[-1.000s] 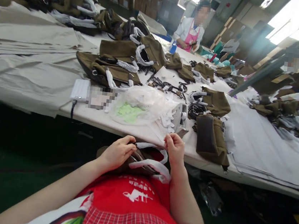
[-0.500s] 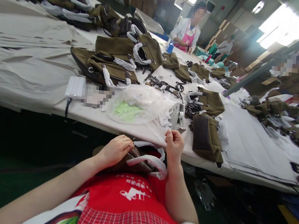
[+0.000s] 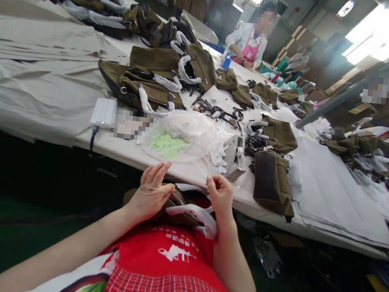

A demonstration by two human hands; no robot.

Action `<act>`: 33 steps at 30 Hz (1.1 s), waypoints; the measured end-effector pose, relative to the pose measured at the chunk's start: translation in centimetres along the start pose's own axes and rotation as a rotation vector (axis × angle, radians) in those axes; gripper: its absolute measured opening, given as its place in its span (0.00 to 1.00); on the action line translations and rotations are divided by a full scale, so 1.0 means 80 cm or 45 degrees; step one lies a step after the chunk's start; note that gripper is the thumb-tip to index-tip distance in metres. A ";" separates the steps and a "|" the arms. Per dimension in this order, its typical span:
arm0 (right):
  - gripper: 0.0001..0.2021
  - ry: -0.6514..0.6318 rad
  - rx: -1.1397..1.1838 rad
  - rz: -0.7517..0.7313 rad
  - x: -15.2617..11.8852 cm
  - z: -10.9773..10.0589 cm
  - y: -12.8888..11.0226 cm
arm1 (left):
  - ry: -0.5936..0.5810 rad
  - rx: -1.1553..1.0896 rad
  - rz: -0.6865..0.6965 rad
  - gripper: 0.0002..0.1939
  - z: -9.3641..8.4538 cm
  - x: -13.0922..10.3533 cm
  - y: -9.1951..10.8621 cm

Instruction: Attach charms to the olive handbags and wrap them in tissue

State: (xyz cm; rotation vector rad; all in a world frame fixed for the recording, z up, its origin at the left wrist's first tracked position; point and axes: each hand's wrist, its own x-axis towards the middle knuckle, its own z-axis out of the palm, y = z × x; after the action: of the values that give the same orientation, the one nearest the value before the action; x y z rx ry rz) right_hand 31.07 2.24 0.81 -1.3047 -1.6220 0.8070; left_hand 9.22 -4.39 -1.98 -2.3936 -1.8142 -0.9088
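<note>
An olive-brown bag (image 3: pixel 162 215) with white-wrapped handles (image 3: pixel 196 212) rests on my lap against the table edge. At its near left side is my left hand (image 3: pixel 150 192), its fingers raised and stretched out, with the thumb by the bag's upper edge. My right hand (image 3: pixel 221 196) is closed in a pinch above the right part of the bag. Something thin and pale shows at its fingertips, too small to name. Beyond the hands, a clear plastic bag (image 3: pixel 196 130) with light green pieces (image 3: pixel 169 145) lies on the table.
More olive bags (image 3: pixel 158 62) lie along the white-covered table (image 3: pixel 47 77). A dark-fronted bag (image 3: pixel 264 177) stands at right, beside a grey metal device (image 3: pixel 235 155). A white box (image 3: pixel 103 112) with a black cable sits left. A person in a pink apron (image 3: pixel 250 47) stands across the table.
My left hand's fingers have lifted and straightened away from the bag. My right hand has come slightly left and down, still pinched. The view has shifted a little.
</note>
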 end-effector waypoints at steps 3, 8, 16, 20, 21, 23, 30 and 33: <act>0.15 -0.066 0.135 0.056 -0.002 0.000 0.001 | -0.115 -0.064 0.072 0.12 0.000 0.007 -0.003; 0.15 0.010 0.359 0.157 0.005 -0.006 0.012 | -0.267 -0.220 0.072 0.13 0.002 0.012 -0.010; 0.10 0.412 -0.278 -0.418 -0.006 -0.011 -0.006 | -0.357 -0.283 0.083 0.15 0.003 0.016 -0.011; 0.18 -0.277 -0.446 -0.717 -0.020 0.016 -0.029 | -0.363 -0.243 0.100 0.16 0.006 0.016 -0.012; 0.19 -0.455 -0.467 -0.662 -0.020 0.025 -0.030 | -0.357 -0.236 0.107 0.16 0.006 0.016 -0.012; 0.16 -0.679 -0.511 -0.498 -0.017 0.041 -0.027 | -0.347 -0.253 0.123 0.16 0.005 0.014 -0.012; 0.07 -0.749 -0.194 -0.112 -0.002 0.051 0.011 | -0.186 -0.491 -0.142 0.15 -0.003 0.004 -0.013; 0.11 -0.772 0.106 0.211 -0.002 0.053 0.032 | -0.226 -0.695 -0.336 0.17 -0.001 0.004 -0.017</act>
State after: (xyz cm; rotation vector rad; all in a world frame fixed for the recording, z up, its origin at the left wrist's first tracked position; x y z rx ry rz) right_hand 28.19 2.85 -3.21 -1.2107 -1.9243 1.4610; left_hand 8.00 -3.70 -2.21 -2.6360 -2.2278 -1.4206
